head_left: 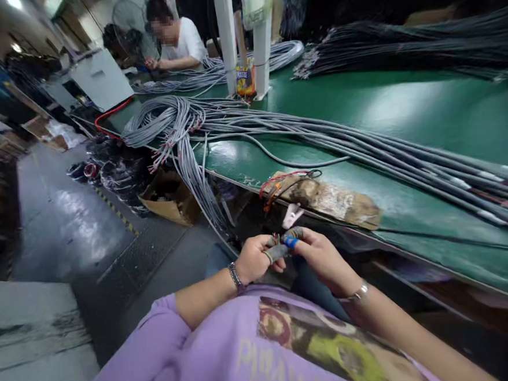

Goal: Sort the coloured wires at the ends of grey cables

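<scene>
My left hand (254, 259) is closed in front of my chest, pinching the end of a grey cable (277, 251) with coloured wire strands showing above the thumb. My right hand (322, 256) meets it from the right, fingers curled, with taped fingertips, one grey and one blue (289, 241), pressed on the same cable end. Both hands hover just below the near edge of the green table (405, 110). A bracelet sits on each wrist.
A thick bundle of grey cables (320, 136) runs across the table and spills over its left edge. A worn cardboard strip (328, 198) with red wires lies on the table edge. A cardboard box (167, 196) sits on the floor. Another person (178, 39) works far back.
</scene>
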### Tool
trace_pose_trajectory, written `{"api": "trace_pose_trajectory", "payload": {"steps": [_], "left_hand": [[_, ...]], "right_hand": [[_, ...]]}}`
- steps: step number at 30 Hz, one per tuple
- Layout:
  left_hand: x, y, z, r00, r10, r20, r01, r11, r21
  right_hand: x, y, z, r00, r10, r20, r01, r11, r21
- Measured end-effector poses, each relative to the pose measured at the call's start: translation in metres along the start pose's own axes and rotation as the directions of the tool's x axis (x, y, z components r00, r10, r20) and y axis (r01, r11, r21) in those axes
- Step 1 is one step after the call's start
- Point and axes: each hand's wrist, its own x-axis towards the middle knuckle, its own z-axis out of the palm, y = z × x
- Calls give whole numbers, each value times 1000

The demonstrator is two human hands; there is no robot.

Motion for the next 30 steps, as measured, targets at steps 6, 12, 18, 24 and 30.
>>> {"api": "trace_pose_trajectory", "payload": {"steps": [6,12,18,24,30], "left_hand": [[-5,7,3,994,67,-91,-74,994,-82],[7,12,8,992,6,-125,-28,984,-178],[14,17,5,996,-19,-85,1,979,-206],[17,17,4,999,-9,-53,-4,972,-234],[20,11,7,999,-9,-47,-1,977,-212]], "right_hand": [[10,4,-9,981,171,86,-191,881,434],[24,-9,-4,982,94,161,-151,906,395],[24,1,2,981,-141,-136,171,957,236],[27,0,4,990,-100,-100,129,931,342],[36,-5,9,996,38,82,-81,778,623]]}}
